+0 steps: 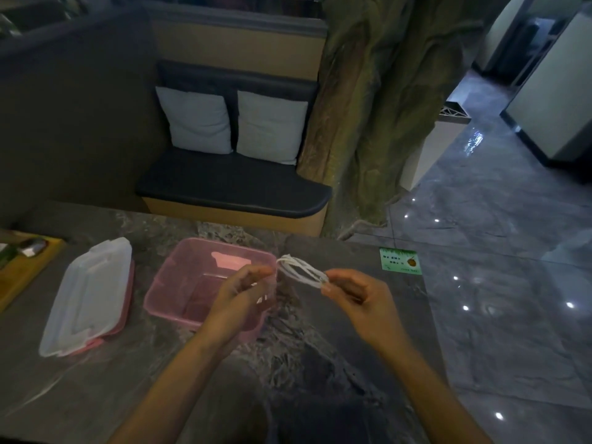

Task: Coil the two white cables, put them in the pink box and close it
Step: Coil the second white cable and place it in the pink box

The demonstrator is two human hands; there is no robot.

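Observation:
An open pink box (179, 277) stands on the dark marble table, and I see nothing inside it. A white cable (299, 269) is looped into a flat coil just right of the box's far right corner. My right hand (358, 299) pinches the coil's near end. My left hand (237, 296) hovers over the box's right side, its fingertips at the coil's other end, with a short white piece showing below its fingers. The box's translucent lid (89, 296) lies flat to the left of the box. Only one cable is visible.
A wooden tray (28, 267) with small items sits at the table's left edge. A green card (400, 261) lies near the table's right edge. Beyond the table are a cushioned bench (230, 187) and a fake tree trunk (384, 107); glossy floor lies to the right.

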